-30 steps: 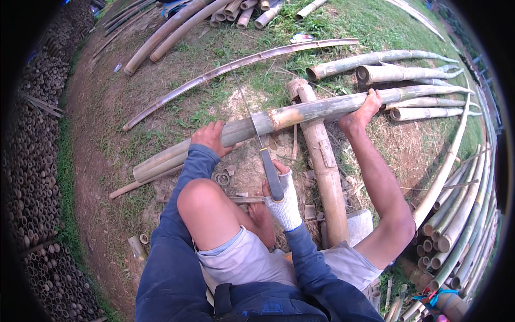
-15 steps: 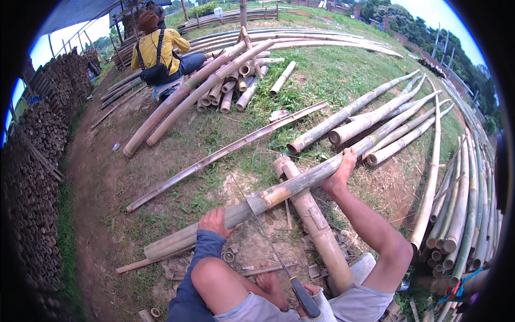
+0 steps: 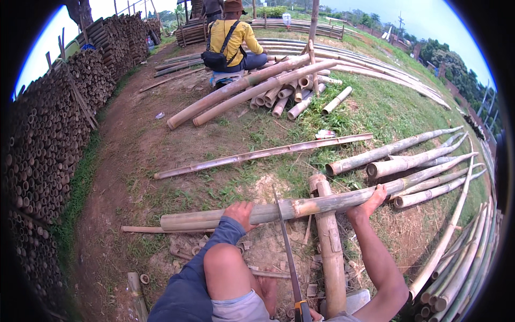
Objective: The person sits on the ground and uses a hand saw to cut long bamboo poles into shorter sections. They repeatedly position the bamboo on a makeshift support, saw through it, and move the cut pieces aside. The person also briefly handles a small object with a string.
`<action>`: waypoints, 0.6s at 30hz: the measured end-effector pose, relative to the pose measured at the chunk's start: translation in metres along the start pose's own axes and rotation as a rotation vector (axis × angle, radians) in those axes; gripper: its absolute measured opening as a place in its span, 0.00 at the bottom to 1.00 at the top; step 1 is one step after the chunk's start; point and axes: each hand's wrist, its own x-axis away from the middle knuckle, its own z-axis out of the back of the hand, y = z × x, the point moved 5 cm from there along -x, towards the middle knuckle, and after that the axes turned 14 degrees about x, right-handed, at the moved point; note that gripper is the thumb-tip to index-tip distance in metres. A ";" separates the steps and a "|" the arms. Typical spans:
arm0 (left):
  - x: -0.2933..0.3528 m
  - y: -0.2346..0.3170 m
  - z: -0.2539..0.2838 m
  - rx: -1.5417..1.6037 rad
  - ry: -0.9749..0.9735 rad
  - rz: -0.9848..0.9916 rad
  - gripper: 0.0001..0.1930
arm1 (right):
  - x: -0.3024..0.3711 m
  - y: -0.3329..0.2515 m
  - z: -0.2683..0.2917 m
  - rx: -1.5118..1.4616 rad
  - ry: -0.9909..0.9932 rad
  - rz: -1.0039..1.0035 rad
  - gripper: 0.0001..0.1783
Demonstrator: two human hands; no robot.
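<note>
A thick bamboo pole (image 3: 316, 205) lies crosswise in front of me, over an upright-leaning bamboo support (image 3: 331, 252). My left hand (image 3: 240, 213), in a blue sleeve, wraps over the pole's left part. My bare right foot (image 3: 370, 199) presses on the pole right of the support. A handsaw (image 3: 288, 252) crosses the pole between my left hand and the support, its blade tip past the far side. At the lower edge my right hand (image 3: 316, 315) is at the saw's black and orange handle; most of that hand is cut off.
Several bamboo poles (image 3: 416, 160) lie at the right, more (image 3: 461, 263) beyond. A split bamboo length (image 3: 263, 155) lies ahead. Stacked cut bamboo (image 3: 64, 155) lines the left. A person in yellow (image 3: 228, 43) sits near a bamboo pile (image 3: 287, 95). Offcuts (image 3: 137, 295) lie low left.
My view has swung left, so the scene sits farther right. The saw has drawn back slightly towards me across the pole. My left hand and right foot keep their places on it.
</note>
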 end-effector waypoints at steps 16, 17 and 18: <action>0.007 0.003 0.004 -0.011 0.099 -0.071 0.39 | -0.029 -0.013 -0.016 0.054 -0.016 0.037 0.32; 0.006 0.000 0.003 -0.018 0.065 -0.030 0.41 | 0.005 -0.010 -0.007 -0.027 0.021 0.016 0.33; 0.006 -0.001 0.001 -0.015 0.046 -0.021 0.42 | 0.031 -0.009 0.004 -0.012 0.028 0.081 0.35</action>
